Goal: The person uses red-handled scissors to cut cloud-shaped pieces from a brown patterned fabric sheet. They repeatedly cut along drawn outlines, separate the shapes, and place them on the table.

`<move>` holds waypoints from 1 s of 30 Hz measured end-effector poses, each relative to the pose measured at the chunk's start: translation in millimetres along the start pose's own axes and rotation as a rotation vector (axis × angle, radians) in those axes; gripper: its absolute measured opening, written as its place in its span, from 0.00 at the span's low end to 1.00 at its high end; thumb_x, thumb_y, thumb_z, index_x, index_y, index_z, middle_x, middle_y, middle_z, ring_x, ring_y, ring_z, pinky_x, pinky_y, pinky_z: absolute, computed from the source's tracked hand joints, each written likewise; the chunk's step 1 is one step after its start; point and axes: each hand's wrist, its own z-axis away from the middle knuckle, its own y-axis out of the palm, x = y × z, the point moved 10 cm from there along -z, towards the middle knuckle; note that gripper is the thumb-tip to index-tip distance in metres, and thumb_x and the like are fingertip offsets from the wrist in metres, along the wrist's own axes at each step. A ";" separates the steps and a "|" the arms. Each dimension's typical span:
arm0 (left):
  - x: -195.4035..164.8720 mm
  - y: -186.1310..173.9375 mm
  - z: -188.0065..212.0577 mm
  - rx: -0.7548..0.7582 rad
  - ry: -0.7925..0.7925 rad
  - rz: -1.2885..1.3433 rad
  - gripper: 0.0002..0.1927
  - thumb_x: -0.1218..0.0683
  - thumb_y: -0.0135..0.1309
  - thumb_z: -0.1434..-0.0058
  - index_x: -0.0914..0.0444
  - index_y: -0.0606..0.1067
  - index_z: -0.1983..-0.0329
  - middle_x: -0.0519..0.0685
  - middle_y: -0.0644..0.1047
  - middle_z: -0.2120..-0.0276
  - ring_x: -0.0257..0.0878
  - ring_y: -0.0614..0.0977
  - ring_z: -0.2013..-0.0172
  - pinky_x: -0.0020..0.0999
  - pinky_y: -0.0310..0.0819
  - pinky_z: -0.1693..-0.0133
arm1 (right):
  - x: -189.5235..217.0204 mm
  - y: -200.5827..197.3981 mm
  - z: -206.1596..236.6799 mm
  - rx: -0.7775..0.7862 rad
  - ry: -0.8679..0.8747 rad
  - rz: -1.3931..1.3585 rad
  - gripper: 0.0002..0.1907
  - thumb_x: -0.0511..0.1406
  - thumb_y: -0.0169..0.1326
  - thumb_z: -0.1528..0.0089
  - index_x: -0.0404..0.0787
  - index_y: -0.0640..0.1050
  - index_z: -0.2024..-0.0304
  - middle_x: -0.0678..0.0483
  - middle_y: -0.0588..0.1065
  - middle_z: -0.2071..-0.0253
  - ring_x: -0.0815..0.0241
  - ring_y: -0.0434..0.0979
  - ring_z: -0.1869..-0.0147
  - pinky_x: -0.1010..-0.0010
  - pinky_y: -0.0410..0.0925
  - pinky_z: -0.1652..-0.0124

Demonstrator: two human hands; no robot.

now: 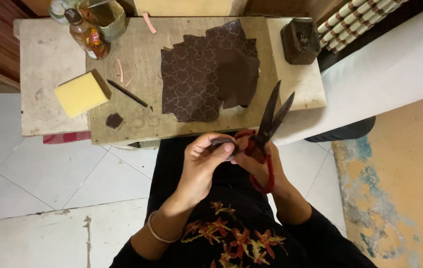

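A small dark brown leather scrap (221, 142), judged thin and floppy, was pinched at its edge by the left hand (202, 166) above the lap; red-handled black scissors (267, 133) were gripped, blades parted, by the right hand (263, 166).

Red-handled scissors (266, 141) in right hand (261, 166), dark scrap (221, 142) in left hand (204, 166).
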 end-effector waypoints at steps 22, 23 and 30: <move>-52.1 11.0 9.1 -0.084 0.132 -0.294 0.03 0.69 0.58 0.35 0.74 0.77 0.59 0.54 0.81 0.68 0.37 0.82 0.68 0.32 0.82 0.64 | 0.0 20.8 20.7 0.336 0.135 0.291 0.30 0.54 0.59 0.43 0.39 0.73 0.52 0.57 0.69 0.65 0.67 0.66 0.62 0.73 0.62 0.63; -52.8 10.5 9.0 -0.087 0.131 -0.310 0.03 0.69 0.58 0.36 0.74 0.77 0.59 0.54 0.81 0.67 0.37 0.82 0.68 0.32 0.82 0.63 | 0.3 20.8 20.3 0.335 0.136 0.302 0.31 0.57 0.58 0.43 0.39 0.73 0.52 0.57 0.69 0.66 0.67 0.66 0.63 0.73 0.62 0.63; -49.1 12.4 8.7 -0.020 0.094 -0.234 0.02 0.67 0.59 0.36 0.72 0.78 0.60 0.51 0.83 0.68 0.35 0.85 0.69 0.30 0.84 0.64 | 13.3 23.3 16.6 0.354 0.014 0.416 0.43 0.72 0.48 0.43 0.40 0.73 0.56 0.58 0.68 0.69 0.67 0.67 0.66 0.73 0.62 0.67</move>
